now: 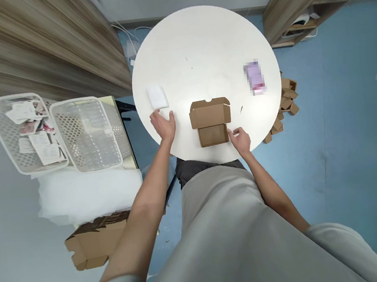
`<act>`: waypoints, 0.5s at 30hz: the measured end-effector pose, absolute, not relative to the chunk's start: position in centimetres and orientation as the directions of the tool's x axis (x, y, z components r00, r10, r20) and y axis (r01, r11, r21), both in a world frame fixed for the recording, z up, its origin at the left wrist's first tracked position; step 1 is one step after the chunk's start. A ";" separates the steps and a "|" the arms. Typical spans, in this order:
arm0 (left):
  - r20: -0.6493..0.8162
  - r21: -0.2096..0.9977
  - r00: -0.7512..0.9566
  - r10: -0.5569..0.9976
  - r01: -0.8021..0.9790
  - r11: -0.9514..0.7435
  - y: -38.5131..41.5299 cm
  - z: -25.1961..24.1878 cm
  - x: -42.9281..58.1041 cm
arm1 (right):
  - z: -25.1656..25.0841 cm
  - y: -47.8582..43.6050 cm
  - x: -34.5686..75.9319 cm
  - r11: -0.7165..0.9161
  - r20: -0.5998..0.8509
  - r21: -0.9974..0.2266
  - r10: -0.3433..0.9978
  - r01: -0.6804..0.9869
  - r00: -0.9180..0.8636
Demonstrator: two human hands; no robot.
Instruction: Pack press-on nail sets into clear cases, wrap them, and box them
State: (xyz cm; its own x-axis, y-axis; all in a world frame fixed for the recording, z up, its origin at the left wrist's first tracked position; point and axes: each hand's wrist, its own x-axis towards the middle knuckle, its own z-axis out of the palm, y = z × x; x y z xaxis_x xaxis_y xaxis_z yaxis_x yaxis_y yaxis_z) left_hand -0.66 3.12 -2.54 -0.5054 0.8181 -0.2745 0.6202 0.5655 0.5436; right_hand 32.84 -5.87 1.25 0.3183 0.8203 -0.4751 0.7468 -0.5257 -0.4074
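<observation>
A small brown cardboard box lies on the white round table, its lid folded back away from me and its inside bare. My right hand is at the box's right edge, thumb apart from the half-curled fingers; the thumb side is at the wall, and I cannot tell whether it touches. Farther left, a flat white packet rests on the table. My left hand is just below it, palm down with thumb and fingers spread, the fingertips close to its near edge.
A blurred purple item lies on the table's right side. To the left stand two white plastic baskets, one with papers and packets, another with clear packets. White sheeting and flattened cardboard are nearer me. Small boxes pile beyond the right edge.
</observation>
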 end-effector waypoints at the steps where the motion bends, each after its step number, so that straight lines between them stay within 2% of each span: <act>1: -0.291 0.523 -0.495 0.819 0.634 0.569 5.2 -2.7 -1.6 | 1.7 -6.1 32.7 -0.550 -0.469 -0.417 0.812 0.723 0.347; 7: -0.344 0.327 -0.517 0.784 0.717 0.616 11.9 -3.8 -2.5 | 3.4 -7.9 31.4 -0.666 -0.478 -0.428 0.741 0.611 0.472; 15: -0.405 0.269 -0.434 0.805 0.784 0.559 12.2 -2.8 -3.6 | 3.5 -8.3 30.5 -0.681 -0.504 -0.455 0.728 0.574 0.464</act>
